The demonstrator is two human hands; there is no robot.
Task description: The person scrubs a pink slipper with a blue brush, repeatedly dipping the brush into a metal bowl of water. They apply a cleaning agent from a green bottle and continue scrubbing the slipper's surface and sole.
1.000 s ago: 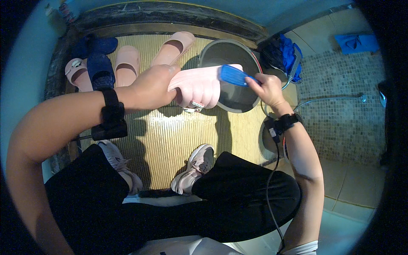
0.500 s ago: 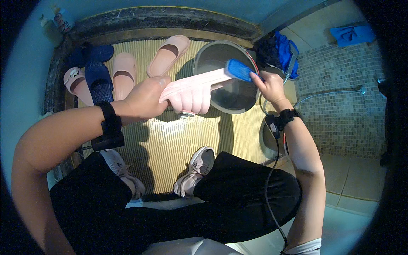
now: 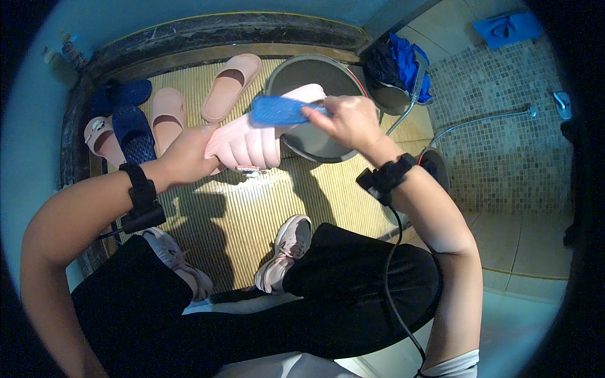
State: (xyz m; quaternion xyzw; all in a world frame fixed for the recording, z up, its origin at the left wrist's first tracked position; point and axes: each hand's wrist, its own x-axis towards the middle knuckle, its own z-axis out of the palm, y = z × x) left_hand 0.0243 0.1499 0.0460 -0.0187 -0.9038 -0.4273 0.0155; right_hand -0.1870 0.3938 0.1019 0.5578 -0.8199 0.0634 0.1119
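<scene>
A pink slipper (image 3: pixel 251 146) with a ribbed strap is gripped at its left end by my left hand (image 3: pixel 191 151). It lies on its side in the air, its far end over the rim of the grey bucket (image 3: pixel 309 148). My right hand (image 3: pixel 351 121) is closed round the handle of a blue brush (image 3: pixel 277 111), slightly blurred. The brush lies across the slipper's upper edge, apparently on its sole; the bristles are hidden. Water stands in the bucket. Light falls on the ribbed mat (image 3: pixel 252 201) below the slipper.
Two pink slippers (image 3: pixel 232 88) stand beyond my left hand, near dark blue slippers (image 3: pixel 133 132) and a pink slipper with a decoration (image 3: pixel 104 140). Right of the bucket sits a container with blue and black cloth (image 3: pixel 403 66). A hose (image 3: pixel 479 120) runs along the tiled surface.
The brush has moved left along the slipper, from its far end to its middle, with my right hand following. The whole view has shifted a little.
</scene>
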